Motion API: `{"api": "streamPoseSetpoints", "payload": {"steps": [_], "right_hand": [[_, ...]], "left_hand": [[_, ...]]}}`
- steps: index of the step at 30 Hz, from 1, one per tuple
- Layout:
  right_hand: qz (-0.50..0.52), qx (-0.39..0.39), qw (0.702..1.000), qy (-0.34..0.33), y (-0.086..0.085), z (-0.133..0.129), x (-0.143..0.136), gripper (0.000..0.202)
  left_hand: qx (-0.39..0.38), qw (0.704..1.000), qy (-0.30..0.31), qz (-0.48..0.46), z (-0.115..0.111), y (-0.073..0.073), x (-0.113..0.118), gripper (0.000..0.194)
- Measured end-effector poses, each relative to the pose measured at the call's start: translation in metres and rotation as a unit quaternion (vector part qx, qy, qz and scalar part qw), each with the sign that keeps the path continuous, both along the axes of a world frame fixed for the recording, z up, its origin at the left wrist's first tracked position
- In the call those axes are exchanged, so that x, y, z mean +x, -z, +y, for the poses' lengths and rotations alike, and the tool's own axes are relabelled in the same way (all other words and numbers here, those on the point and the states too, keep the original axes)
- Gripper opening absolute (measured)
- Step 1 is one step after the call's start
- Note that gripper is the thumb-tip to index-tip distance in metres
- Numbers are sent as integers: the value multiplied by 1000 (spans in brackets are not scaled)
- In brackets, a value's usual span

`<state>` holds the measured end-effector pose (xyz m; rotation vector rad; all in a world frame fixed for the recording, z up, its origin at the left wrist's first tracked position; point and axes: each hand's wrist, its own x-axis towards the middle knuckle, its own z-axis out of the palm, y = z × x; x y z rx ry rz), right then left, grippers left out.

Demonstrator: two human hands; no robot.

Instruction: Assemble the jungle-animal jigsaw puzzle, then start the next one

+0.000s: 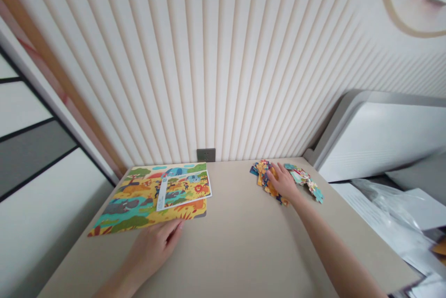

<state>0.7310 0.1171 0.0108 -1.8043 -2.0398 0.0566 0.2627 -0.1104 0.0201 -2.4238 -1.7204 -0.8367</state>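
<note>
1. My right hand [286,185] lies over a heap of jigsaw pieces [262,178], its grip released, fingers extended and thumb apart. Whether any piece is caught beneath my palm, I cannot tell.
2. The heap is loose and overlapping, so I judge that a broad sweep could scatter it, or slide several pieces along when I want only one.
3. A second cluster [300,176] sits just beside my right hand, towards the counter's right side. If my wrist swung outward, it could mix the two groups or nudge pieces towards the edge of the counter [237,247]. Past that edge are papers and clear plastic [386,200], where a fallen piece might be hard to spot.
4. My left hand [155,242] is by the near edge of the animal picture sheet [134,206], fingers curled. I cannot tell whether they pinch the sheet or merely touch it. A careless pull could skew it.
5. The small picture card [184,191] lies at a tilt on the sheet, overhanging its right edge. Nothing visible pins it, so any jolt to the sheet could shift it.
</note>
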Motion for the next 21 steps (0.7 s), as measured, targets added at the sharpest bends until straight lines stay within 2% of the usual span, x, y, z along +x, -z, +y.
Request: {"api": "streamPoseSetpoints", "payload": {"steps": [4,8,14,21], "right_hand": [[6,-43,999,-9,-6,36,-13,81],[5,-56,998,-34,-6,43,-26,76],[7,-41,994,-103,-9,25,-36,64],[8,-40,969,-245,-20,-14,-58,60]], "left_hand": [[-11,1000,0,-6,-1,-9,2,31],[-2,1000,-15,-5,0,-11,-5,31],[-7,1000,-26,9,0,-7,-10,29],[-3,1000,19,1,-2,-5,1,30]]}}
